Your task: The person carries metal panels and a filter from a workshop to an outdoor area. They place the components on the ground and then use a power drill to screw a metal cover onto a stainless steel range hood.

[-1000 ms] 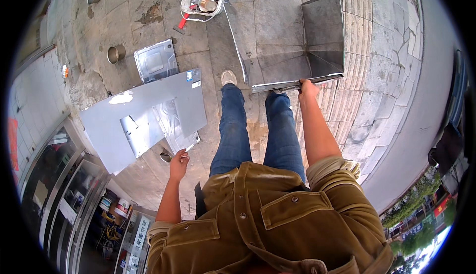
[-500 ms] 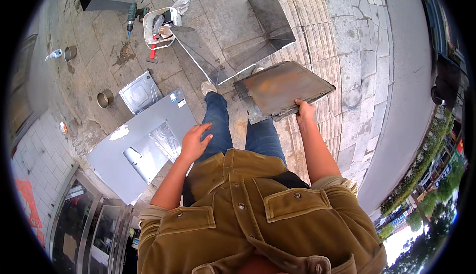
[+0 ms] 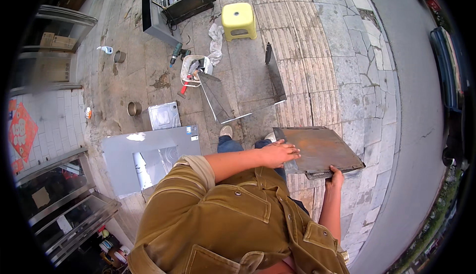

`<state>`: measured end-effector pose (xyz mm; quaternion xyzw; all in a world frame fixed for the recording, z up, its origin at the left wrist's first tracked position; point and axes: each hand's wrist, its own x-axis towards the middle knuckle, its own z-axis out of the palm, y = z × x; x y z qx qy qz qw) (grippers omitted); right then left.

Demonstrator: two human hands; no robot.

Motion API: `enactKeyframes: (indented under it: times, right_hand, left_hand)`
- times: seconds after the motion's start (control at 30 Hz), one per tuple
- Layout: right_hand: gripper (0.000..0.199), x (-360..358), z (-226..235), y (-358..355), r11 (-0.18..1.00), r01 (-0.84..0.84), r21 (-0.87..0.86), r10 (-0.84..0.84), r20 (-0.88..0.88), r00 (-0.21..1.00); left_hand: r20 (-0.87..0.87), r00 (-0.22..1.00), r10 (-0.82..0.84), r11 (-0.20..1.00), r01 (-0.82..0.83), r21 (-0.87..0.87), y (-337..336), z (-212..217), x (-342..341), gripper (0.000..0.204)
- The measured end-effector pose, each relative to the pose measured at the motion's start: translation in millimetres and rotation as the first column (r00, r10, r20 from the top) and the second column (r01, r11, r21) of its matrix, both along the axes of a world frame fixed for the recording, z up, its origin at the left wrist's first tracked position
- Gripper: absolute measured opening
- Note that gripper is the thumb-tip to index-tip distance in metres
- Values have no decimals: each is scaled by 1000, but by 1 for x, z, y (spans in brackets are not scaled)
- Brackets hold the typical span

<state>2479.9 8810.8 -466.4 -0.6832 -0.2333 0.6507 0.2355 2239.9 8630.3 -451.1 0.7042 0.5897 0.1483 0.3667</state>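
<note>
A flat, rust-brown metal panel (image 3: pixel 322 147) with a darker rim is held tilted at my right side. My right hand (image 3: pixel 335 176) grips its near edge, thumb on top and the other fingers underneath, partly hidden. Across the panel's left edge lies my left hand (image 3: pixel 280 154), its fingers stretched out flat on the top surface. Beyond the panel, a thin dark metal frame with pale edges (image 3: pixel 218 100) stands on the paving in front of my feet.
On the left lie a grey panel with a cut-out (image 3: pixel 116 152) and a silver stamped plate (image 3: pixel 164 116). Ahead are a white basket of tools (image 3: pixel 210 68), a cordless drill (image 3: pixel 175 55), a yellow stool (image 3: pixel 239 19) and an opened appliance (image 3: pixel 193 6). A red-handled tool (image 3: pixel 185 86) leans by the basket.
My left hand has come across from beside my left leg onto the panel's left edge. My right hand still holds the panel. The view has turned, bringing the stool and appliance into sight.
</note>
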Motion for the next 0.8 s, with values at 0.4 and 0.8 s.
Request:
enactKeyframes:
  times: [0.4,0.8]
  right_hand:
    - [35,-5,108,209,953,-79,291,87,-16,996]
    - [46,-166,108,451,958,-222,180,247,-130,960]
  left_hand:
    - [-78,994,77,889,-33,457,199,16,21,44]
    - [-145,987,68,880,9,475,406,44,-147,35]
